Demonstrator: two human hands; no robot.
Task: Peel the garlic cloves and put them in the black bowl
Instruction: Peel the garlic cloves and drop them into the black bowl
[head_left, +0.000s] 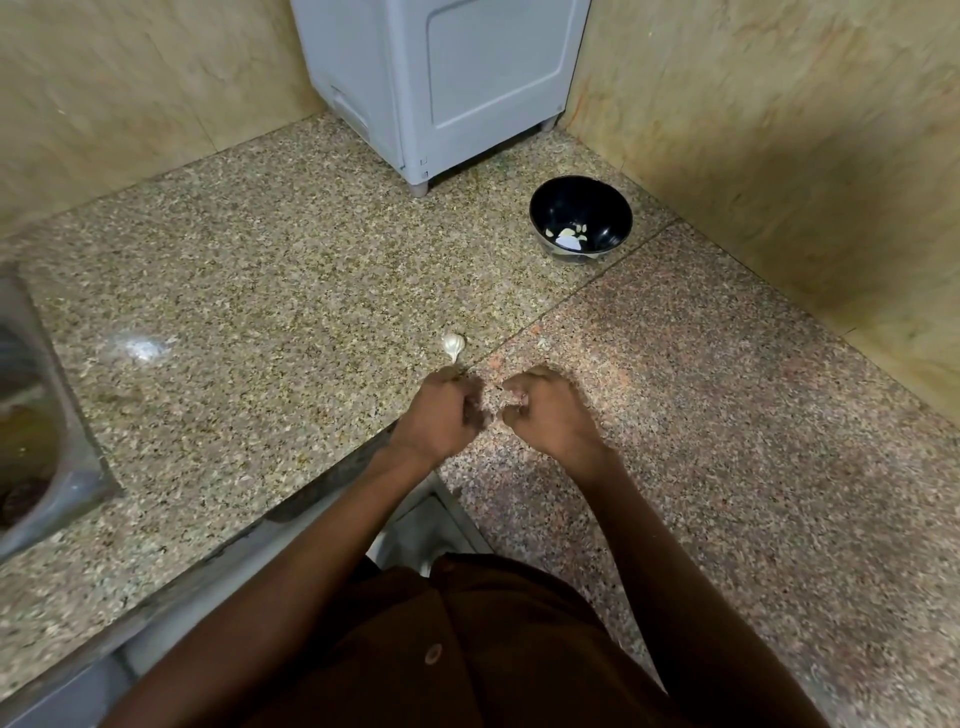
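A black bowl (581, 221) stands on the granite counter near the back right corner, with a few pale peeled garlic cloves (570, 236) at its bottom. A whitish garlic piece with a stem (453, 346) lies on the counter just beyond my left hand. My left hand (441, 413) and my right hand (545, 410) hover close together over the counter's corner, both with fingers curled. Something small and pale shows between my right hand's fingers; I cannot make out what it is. What my left hand holds is hidden.
A grey appliance (441, 78) stands at the back against the tiled walls. A steel sink (31, 415) is set into the counter at the far left. The counter edge (291, 514) runs diagonally below my arms.
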